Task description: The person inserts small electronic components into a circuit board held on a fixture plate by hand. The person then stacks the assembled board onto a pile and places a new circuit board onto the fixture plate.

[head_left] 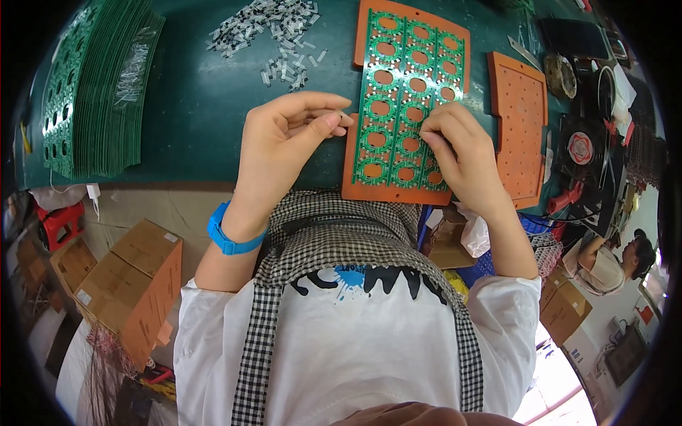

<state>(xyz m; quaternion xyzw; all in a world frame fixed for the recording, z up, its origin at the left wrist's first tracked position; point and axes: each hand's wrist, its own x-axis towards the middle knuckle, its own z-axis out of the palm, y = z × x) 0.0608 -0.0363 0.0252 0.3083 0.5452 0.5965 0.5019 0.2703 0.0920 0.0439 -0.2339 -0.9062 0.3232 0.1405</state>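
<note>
A green circuit board panel (389, 85) with rows of oval openings lies on an orange tray (398, 192) at the table's near edge. My left hand (295, 131) is just left of the tray, thumb and fingertips pinched together; whatever may be between them is too small to name. Over the panel's right side, my right hand (458, 145) has its fingertips closed down near the board's surface. What those fingers hold, if anything, is hidden. A pile of small clear and dark parts (263, 27) is spread beyond my left hand.
Green boards stand in a tall stack (106, 106) at the left of the green table (188, 92). A second orange tray (518, 128) lies at right, near a roll of tape (561, 76) and a red-handled tool (566, 197). Cardboard boxes (128, 277) sit below left; another person (611, 263) is at far right.
</note>
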